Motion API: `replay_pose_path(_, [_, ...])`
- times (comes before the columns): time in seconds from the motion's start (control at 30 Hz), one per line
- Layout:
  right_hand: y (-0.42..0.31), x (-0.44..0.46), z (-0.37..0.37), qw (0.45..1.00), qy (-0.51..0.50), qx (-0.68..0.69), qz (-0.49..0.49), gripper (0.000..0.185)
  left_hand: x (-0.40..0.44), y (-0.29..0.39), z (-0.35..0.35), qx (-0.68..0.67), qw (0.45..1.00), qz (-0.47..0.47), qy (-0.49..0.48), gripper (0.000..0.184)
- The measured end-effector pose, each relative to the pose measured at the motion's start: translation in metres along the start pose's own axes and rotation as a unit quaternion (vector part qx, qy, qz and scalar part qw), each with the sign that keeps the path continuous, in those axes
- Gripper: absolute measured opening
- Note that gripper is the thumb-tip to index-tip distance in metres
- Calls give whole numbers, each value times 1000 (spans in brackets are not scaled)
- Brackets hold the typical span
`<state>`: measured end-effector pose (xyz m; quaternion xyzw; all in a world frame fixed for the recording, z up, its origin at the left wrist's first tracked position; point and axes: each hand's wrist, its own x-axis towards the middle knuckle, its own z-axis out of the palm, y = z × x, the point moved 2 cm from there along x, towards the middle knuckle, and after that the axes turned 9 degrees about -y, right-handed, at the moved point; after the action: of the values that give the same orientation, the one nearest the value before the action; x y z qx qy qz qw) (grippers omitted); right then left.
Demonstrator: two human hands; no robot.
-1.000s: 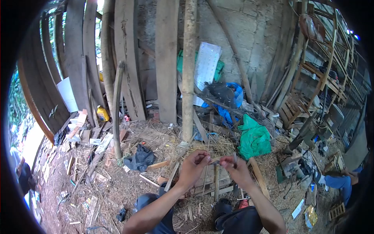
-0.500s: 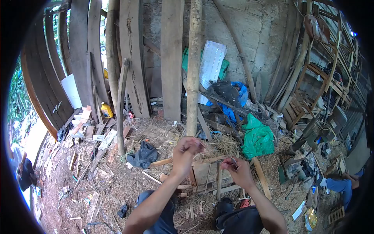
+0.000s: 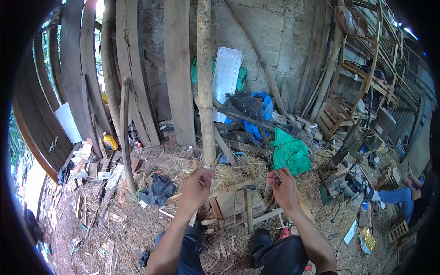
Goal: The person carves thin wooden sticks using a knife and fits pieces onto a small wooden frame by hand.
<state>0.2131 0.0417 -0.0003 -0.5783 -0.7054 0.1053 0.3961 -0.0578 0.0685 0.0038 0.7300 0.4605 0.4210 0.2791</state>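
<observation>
My left hand (image 3: 196,189) is raised in front of me, its fingers curled in toward the thumb; whatever they hold, if anything, is too small to make out. My right hand (image 3: 283,189) is level with it to the right, thumb and fingertips pinched on a small, thin, shiny piece whose kind I cannot tell. Between and below the hands, a hammer (image 3: 248,206) stands with its head up against a low wooden piece like a box or stool (image 3: 229,208). Neither hand touches the hammer or the wood.
Wood scraps and straw cover the ground. A wooden post (image 3: 205,91) rises ahead. Nearby lie a black plastic bag (image 3: 158,190) and a green plastic sheet (image 3: 291,153). A yellow bottle (image 3: 110,141) stands left. Another person's leg (image 3: 394,198) shows at right, near a vise-like metal stand (image 3: 341,158).
My hands have moved farther apart, the left one going left and lower. The view has turned slightly right, showing more of the person at right.
</observation>
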Motion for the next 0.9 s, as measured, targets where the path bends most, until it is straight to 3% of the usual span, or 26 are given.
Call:
replay_pose_path(0.07, [0, 1, -4, 999, 33, 4, -7, 14, -6, -9, 13, 43, 999, 18, -18, 12])
replay_pose_path(0.13, [2, 2, -7, 998, 56, -13, -28, 15, -12, -13, 26, 89, 985, 65, -131, 15])
replay_pose_path(0.17, [3, 3, -9, 998, 56, -14, -28, 15, -16, -15, 33, 91, 982, 41, -162, 13])
replay_pose_path(0.27, [0, 6, -14, 996, 64, -34, -54, 19, -18, 9, 40, 2, 980, 1, -199, 14])
replay_pose_path(0.37, [-10, 4, -17, 991, 121, 45, 19, 25, -13, 18, 38, -40, 988, 15, -149, 14])
replay_pose_path(0.43, [-14, 2, -19, 995, -18, 25, -98, 30, -11, 20, 38, -74, 987, -10, -140, 15])
replay_pose_path(0.47, [-18, 0, -18, 994, -20, 25, -100, 30, -10, 20, 39, -108, 984, -34, -135, 16])
replay_pose_path(0.53, [-33, -5, -5, 981, -144, 68, -115, 32, -10, 21, 41, -123, 982, -39, -137, 17])
replay_pose_path(0.57, [-33, -9, 1, 981, -143, 69, -114, 32, -9, 21, 42, -137, 979, -43, -142, 17])
replay_pose_path(0.67, [-33, -15, 21, 952, -216, 193, -95, 31, -10, 21, 45, -145, 979, -34, -137, 18])
replay_pose_path(0.73, [-41, -17, 24, 905, -250, 344, -3, 28, -11, 22, 46, -146, 978, -35, -141, 18])
replay_pose_path(0.9, [-35, -13, 25, 864, -278, 414, 71, 22, -14, 32, 47, -129, 979, -10, -157, 18])
